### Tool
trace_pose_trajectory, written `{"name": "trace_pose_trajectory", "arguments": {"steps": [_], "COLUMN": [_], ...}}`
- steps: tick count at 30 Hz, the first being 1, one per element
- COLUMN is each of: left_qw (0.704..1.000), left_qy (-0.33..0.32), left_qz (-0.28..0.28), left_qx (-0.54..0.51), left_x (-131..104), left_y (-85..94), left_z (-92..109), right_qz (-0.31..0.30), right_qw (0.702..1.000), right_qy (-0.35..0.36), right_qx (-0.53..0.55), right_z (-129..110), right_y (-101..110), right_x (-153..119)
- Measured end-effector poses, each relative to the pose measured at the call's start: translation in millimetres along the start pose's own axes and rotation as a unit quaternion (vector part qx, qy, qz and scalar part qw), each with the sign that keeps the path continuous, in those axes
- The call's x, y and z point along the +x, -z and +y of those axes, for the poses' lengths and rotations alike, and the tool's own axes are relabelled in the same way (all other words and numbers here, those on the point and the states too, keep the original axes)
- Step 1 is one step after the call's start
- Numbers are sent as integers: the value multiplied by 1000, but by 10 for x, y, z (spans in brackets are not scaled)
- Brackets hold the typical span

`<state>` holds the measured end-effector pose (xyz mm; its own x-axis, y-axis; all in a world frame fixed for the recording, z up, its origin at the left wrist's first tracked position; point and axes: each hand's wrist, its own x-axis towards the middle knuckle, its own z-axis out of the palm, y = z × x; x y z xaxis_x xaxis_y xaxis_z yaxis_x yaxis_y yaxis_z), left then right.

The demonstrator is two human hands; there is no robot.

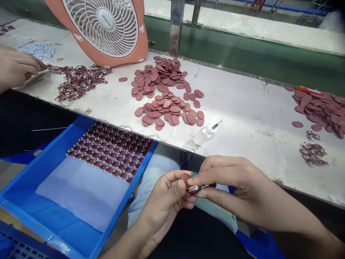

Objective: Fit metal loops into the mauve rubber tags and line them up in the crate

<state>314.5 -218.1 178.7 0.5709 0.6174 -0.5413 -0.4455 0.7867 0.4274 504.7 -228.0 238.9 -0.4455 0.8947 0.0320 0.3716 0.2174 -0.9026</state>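
Observation:
My left hand (172,196) pinches a reddish-brown oval piece (185,178) between thumb and fingers, over my lap. Close against it, my right hand (229,180) has thumb and index finger closed on a small dark red and white bow-like piece (194,189), which touches the oval. Fingertips partly cover both pieces. On the white table ahead lies a heap of oval pieces (167,104), some with small holes. A clear bottle with a needle tip (205,135) lies near the table's front edge.
A blue tray (20,185) at lower left holds rows of dark red pieces on a white sheet. An orange fan (107,28) stands behind a pile of bow-like pieces (78,81). Another person's hand (18,66) is at far left. More ovals (320,109) lie at right.

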Motion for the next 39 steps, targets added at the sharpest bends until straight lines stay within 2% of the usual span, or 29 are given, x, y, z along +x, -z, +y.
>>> {"name": "trace_pose_trajectory", "arguments": {"steps": [10, 17, 20, 23, 28, 34, 39], "left_qw": [1000, 999, 998, 995, 988, 984, 984], "left_qy": [-5, -3, 13, 35, 79, 82, 66], "left_qz": [-7, -35, -59, -78, -81, -89, -101], "left_qx": [3, 5, -16, -53, -110, -134, -133], "left_x": [-37, -39, -38, -29, -11, 7, 19], "left_y": [-36, 28, 75, 112, 135, 149, 139], "left_z": [-3, -16, -26, -26, -12, -25, -22], "right_qz": [0, 4, 24, 75, 142, 145, 131], "right_qw": [1000, 1000, 999, 997, 989, 989, 991], "right_qy": [2, 7, 18, 28, 22, 30, -6], "right_qx": [1, 2, -13, -18, -30, -31, -29], "right_z": [-35, -39, -51, -51, -21, 7, 38], "right_y": [9, -20, -21, -12, -31, -109, -171], "right_x": [-28, -9, -29, -60, -68, -18, -2]}}
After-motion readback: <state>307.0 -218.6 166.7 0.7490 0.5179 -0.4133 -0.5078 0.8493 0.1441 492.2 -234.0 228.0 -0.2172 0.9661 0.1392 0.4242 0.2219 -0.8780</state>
